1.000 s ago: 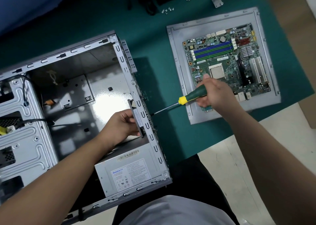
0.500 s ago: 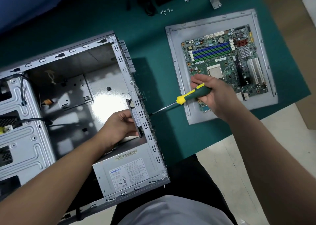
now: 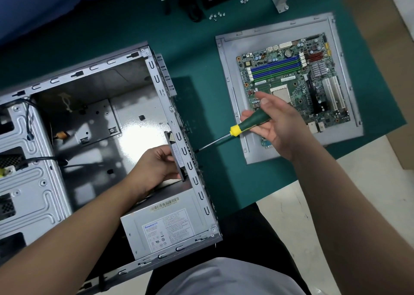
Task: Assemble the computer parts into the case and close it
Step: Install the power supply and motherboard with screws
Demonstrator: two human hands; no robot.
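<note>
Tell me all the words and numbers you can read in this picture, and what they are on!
"Huntkey": blue brand name on the white label of the power supply.
Remaining print on that label: too small to read.
Barcode sticker digits on the power supply: blurred.
White printing on the motherboard: too small to read.
Label on the part the left hand holds: unreadable.

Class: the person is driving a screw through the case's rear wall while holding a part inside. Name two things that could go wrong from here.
The right hand holds the screwdriver loosely, at a slant to the case wall; its tip may slip. The left hand alone holds the fan; if it shifts, the holes may misalign.
</note>
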